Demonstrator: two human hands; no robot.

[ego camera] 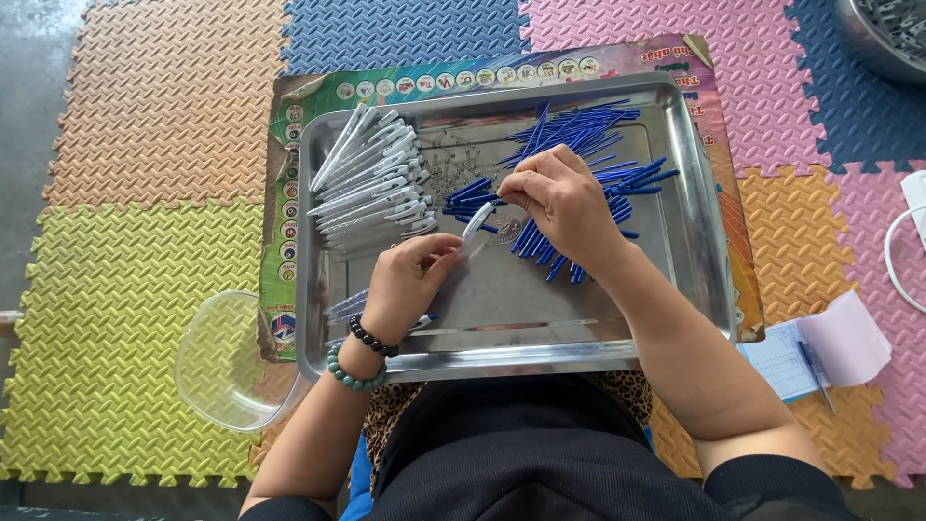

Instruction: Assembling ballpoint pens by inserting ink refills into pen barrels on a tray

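Note:
A steel tray (694, 193) lies in front of me on a printed board. My left hand (410, 280) holds a white pen barrel (475, 222) tilted up to the right. My right hand (559, 198) pinches something small above the barrel's upper end; what it grips is too small to tell. A stack of white pen barrels (371, 183) fills the tray's left side. Blue pen parts (588, 135) lie heaped at the tray's right and back. A few more pens (347, 307) lie under my left wrist.
A clear plastic bowl (217, 362) sits at the tray's front left corner. Coloured foam mats (145, 145) cover the floor. A notepad with a pen (805, 357) lies at right, a metal basin (883, 34) at top right, a white cable (892, 256) at the right edge.

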